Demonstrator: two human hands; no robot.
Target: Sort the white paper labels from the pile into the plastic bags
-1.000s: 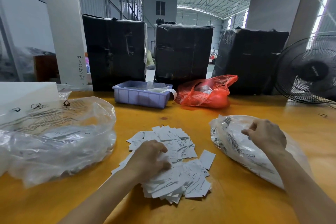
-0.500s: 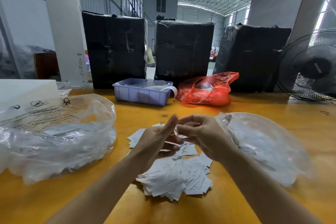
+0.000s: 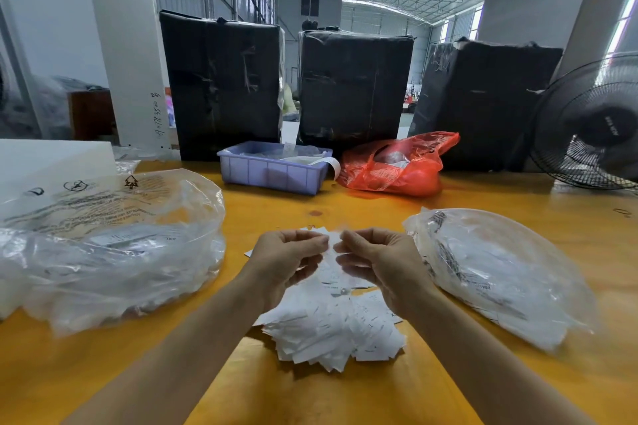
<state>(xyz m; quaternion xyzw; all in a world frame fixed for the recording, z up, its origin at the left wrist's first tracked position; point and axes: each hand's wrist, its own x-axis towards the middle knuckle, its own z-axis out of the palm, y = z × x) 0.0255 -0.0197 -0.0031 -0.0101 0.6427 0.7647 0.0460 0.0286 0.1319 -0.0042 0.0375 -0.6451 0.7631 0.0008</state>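
- Above pile (image 3: 331, 331), centre of table (image 3: 345, 397): left hand (image 3: 286, 259) & right hand (image 3: 376, 262) both pinch one paper label (image 3: 332, 254).
- Label: likely light, flimsy; grip by edges.
- Plastic bags: left bag (image 3: 110, 245), right bag (image 3: 500, 272).

At your twelve o'clock matt white paper labels (image 3: 331, 328) lie on the smooth, glossy orange tabletop (image 3: 345, 397), with crinkled glossy clear plastic bags at nine (image 3: 114, 252) and three (image 3: 500, 272), and a red plastic bag (image 3: 397, 166) beyond.
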